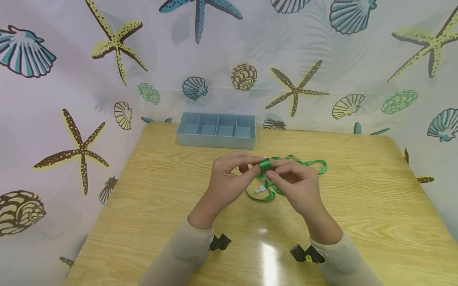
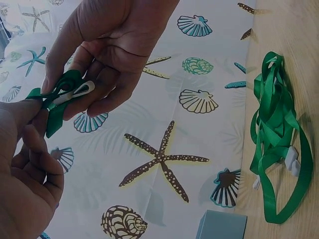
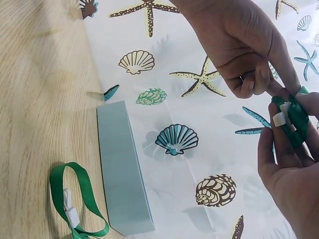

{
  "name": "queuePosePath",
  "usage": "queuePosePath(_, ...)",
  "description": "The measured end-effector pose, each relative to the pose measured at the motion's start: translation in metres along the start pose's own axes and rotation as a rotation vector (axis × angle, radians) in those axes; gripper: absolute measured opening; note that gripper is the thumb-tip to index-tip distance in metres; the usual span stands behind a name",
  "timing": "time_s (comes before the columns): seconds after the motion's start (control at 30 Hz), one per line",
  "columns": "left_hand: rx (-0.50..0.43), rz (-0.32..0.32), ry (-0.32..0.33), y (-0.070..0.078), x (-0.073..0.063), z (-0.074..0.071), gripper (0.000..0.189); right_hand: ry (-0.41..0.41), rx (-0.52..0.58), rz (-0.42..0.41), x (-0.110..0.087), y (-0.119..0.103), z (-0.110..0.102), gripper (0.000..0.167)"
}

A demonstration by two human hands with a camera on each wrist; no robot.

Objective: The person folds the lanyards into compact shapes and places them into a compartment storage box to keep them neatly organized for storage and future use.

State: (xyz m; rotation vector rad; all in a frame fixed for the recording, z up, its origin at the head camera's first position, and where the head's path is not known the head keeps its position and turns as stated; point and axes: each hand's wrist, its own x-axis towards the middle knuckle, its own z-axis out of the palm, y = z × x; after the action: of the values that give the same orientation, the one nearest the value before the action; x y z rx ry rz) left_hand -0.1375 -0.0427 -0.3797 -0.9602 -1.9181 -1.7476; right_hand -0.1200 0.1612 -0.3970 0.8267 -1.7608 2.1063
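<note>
A folded green ribbon (image 1: 265, 165) with white fittings sits between your raised hands, pinched by thumb and fingers of both left hand (image 1: 227, 174) and right hand (image 1: 305, 182), wrists angled inward. Loose green ribbon (image 2: 274, 109) lies below and beyond your right hand; a blue four-compartment tray (image 1: 216, 141) stands beyond your left.
</note>
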Motion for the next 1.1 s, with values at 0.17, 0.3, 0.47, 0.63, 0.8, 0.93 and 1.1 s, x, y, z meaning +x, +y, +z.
queuePosePath(0.17,-0.002,-0.017,0.02,0.002,-0.001,0.001,0.013,0.009,0.028,-0.012,0.001,-0.001,0.001,0.007)
queuePosePath(0.3,-0.021,-0.036,0.016,0.003,-0.001,0.001,0.013,0.017,0.055,-0.058,0.003,-0.001,0.003,0.013)
queuePosePath(0.47,-0.031,-0.062,-0.006,0.003,-0.002,-0.001,0.013,0.018,0.051,-0.118,0.005,-0.003,0.004,0.011)
queuePosePath(0.63,-0.028,-0.07,-0.024,0.002,-0.003,-0.003,0.012,0.025,0.05,-0.148,0.006,-0.002,0.003,0.018)
queuePosePath(0.8,-0.031,-0.07,-0.053,0.001,-0.003,-0.005,0.012,0.028,0.054,-0.152,0.006,-0.001,0.002,0.019)
queuePosePath(0.93,-0.027,-0.095,-0.095,0.001,-0.003,-0.009,0.012,0.011,0.079,-0.137,0.004,0.0,0.002,0.021)
queuePosePath(1.1,-0.035,-0.15,-0.178,0.0,-0.004,-0.018,0.013,-0.014,0.055,-0.115,0.002,0.001,0.003,0.02)
